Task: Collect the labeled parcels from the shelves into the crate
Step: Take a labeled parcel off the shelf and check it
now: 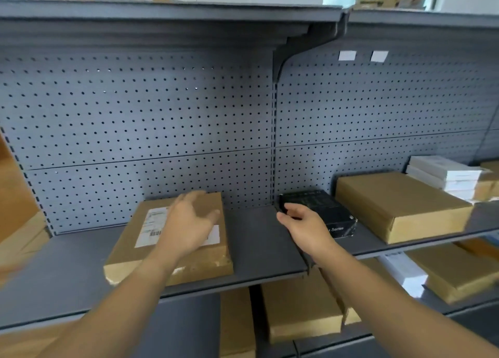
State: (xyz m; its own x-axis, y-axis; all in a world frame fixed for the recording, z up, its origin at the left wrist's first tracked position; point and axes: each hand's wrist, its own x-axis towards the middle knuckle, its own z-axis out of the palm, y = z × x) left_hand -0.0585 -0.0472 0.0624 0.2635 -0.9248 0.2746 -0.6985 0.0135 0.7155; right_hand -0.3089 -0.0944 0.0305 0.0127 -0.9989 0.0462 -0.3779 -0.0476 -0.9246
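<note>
**Q:** Where's the labeled parcel?

**A:** Lower centre-left of frame. The labeled parcel is flat brown cardboard lying on the grey metal shelf. Its white shipping label with barcode faces up, and the tape along the near edge is wrinkled.

**Q:** Hands?

**A:** Your left hand is over the parcel's top and partly covers the label, with fingers spread and loose, gripping nothing. I can't tell whether it's touching. Your right hand is at the near-left corner of a black box, fingers curled against it. It's unclear whether that's a real grip.

**Q:** What's around, and what's in the way?

**A:** The black box is matte with white print on its front face. It sits just right of the slotted upright post, apart from the parcel. Further right is a large plain brown box, then a stack of white boxes. A grey perforated back panel runs behind, with two white tags at upper right. More brown boxes lie on the shelf below, with blurred cartons along the top. Nothing lies on the parcel but your own hand.
</note>
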